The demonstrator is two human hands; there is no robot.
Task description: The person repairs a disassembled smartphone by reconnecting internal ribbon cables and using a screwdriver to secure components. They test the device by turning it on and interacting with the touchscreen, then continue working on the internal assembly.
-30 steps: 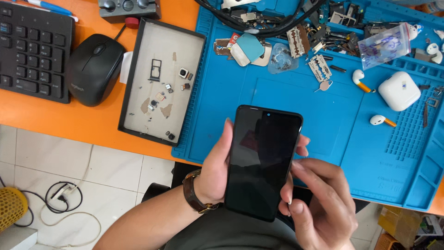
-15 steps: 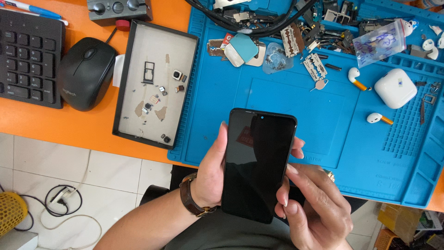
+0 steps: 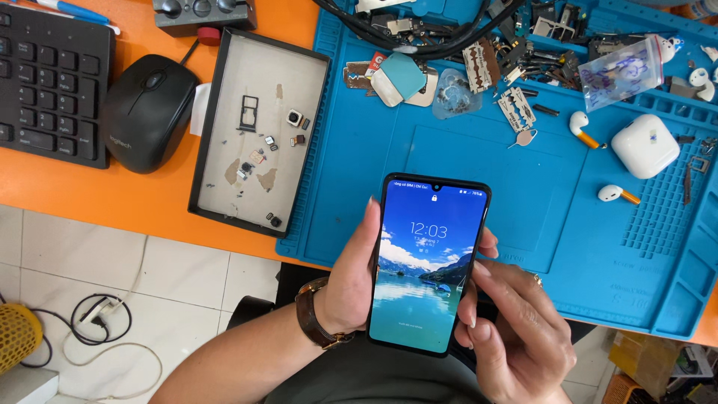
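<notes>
Glossy black glass frames the smartphone (image 3: 428,262), which is held face up over the lap, just short of the worktop's (image 3: 149,202) near edge. It is cradled from the left side by the left hand (image 3: 351,288), curled round its edge with the thumb lying along it, so that the lit lock screen is kept steady and readable. The right edge is pinched by the right hand (image 3: 516,329), fingers pressed against the side, seemingly where the side buttons sit. A brown-strapped watch (image 3: 314,314) is worn on the left wrist. Farther off, a blue repair mat (image 3: 523,194) is laid on the orange worktop, with white earbuds (image 3: 617,194) and their case (image 3: 645,146) on it. Small parts are kept together in a black-rimmed tray (image 3: 258,131), beside a black mouse (image 3: 146,112) and a keyboard (image 3: 48,82).
</notes>
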